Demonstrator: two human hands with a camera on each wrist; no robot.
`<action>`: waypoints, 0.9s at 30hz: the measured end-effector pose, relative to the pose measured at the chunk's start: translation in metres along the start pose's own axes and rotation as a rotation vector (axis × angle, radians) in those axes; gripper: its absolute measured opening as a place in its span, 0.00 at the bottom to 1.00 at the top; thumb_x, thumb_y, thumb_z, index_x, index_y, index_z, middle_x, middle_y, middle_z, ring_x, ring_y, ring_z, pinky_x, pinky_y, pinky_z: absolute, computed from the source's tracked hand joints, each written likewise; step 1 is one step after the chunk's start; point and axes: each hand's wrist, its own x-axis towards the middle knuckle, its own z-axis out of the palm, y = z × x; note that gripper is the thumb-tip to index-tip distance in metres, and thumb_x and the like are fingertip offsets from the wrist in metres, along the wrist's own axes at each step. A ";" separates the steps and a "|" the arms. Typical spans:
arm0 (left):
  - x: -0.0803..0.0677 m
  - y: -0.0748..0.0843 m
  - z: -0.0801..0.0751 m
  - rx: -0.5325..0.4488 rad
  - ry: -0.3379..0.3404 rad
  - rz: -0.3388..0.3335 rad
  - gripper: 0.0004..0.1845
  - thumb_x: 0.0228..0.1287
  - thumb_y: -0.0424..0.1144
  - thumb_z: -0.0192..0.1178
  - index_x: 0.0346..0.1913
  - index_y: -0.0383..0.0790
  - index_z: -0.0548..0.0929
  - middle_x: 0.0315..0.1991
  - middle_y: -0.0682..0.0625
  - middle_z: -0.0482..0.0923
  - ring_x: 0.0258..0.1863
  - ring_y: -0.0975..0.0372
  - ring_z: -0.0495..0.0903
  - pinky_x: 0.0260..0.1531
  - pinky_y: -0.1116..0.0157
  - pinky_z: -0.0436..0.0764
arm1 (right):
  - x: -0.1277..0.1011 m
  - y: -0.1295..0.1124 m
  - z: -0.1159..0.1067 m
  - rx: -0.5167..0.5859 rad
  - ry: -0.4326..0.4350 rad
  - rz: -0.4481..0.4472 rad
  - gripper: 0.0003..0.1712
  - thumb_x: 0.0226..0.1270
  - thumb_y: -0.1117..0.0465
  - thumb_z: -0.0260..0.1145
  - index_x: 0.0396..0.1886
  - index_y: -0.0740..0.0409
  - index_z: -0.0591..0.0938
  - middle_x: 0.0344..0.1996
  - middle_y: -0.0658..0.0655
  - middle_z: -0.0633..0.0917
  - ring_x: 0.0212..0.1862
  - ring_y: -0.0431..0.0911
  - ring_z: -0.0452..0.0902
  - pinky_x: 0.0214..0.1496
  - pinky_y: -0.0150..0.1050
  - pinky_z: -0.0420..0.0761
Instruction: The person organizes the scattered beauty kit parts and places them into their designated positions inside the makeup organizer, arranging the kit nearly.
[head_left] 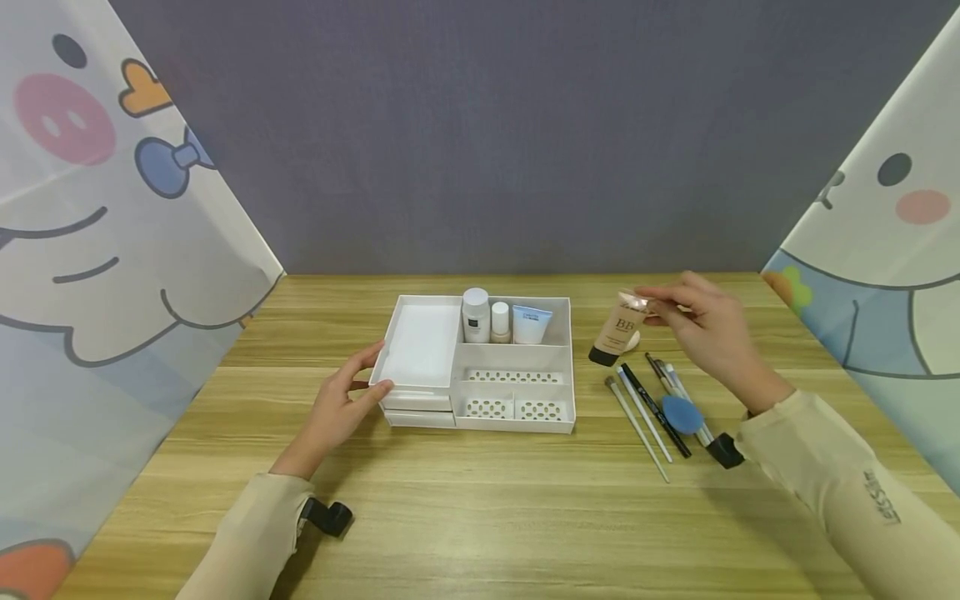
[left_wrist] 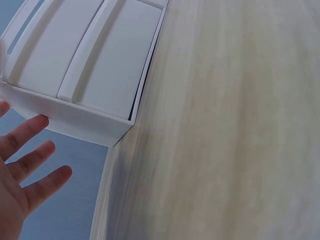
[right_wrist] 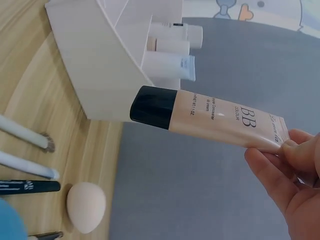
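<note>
My right hand [head_left: 701,321] pinches the crimped end of a beige BB cream tube [head_left: 618,327] to the right of the white organizer [head_left: 572,367]. The tube hangs tilted with its black cap down. Whether the cap touches the table I cannot tell. In the right wrist view the BB cream tube [right_wrist: 220,120] runs from my right hand's fingertips [right_wrist: 292,150] toward the organizer's corner [right_wrist: 110,65]. My left hand [head_left: 352,400] rests with straight fingers against the organizer's left front corner. In the left wrist view its spread fingers [left_wrist: 30,165] touch the organizer's wall [left_wrist: 85,125].
A white bottle [head_left: 476,315], a small beige bottle [head_left: 500,322] and a blue-labelled tube [head_left: 531,324] stand in the organizer's back compartment. Several brushes [head_left: 645,417], a black pencil [right_wrist: 30,187], a blue sponge [head_left: 682,414] and a beige sponge [right_wrist: 86,206] lie right of it.
</note>
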 end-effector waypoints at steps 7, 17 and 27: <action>0.000 0.001 0.000 0.007 -0.003 -0.002 0.31 0.66 0.30 0.64 0.72 0.39 0.69 0.62 0.38 0.76 0.59 0.51 0.75 0.47 0.55 0.81 | 0.008 -0.012 0.003 -0.024 -0.002 -0.093 0.15 0.58 0.84 0.66 0.42 0.70 0.88 0.25 0.53 0.75 0.29 0.33 0.71 0.34 0.17 0.74; 0.000 0.000 0.000 0.005 -0.007 -0.003 0.32 0.67 0.30 0.63 0.72 0.40 0.69 0.62 0.38 0.76 0.60 0.50 0.74 0.47 0.49 0.81 | 0.018 -0.018 0.011 0.019 0.015 -0.186 0.17 0.57 0.85 0.66 0.42 0.68 0.88 0.26 0.54 0.77 0.30 0.35 0.71 0.32 0.18 0.72; 0.001 -0.001 0.001 0.020 0.000 0.011 0.32 0.66 0.30 0.63 0.72 0.39 0.69 0.63 0.38 0.75 0.59 0.50 0.75 0.46 0.60 0.81 | 0.027 -0.020 0.026 0.059 0.026 -0.160 0.17 0.60 0.85 0.63 0.45 0.71 0.87 0.28 0.57 0.77 0.31 0.44 0.77 0.37 0.25 0.81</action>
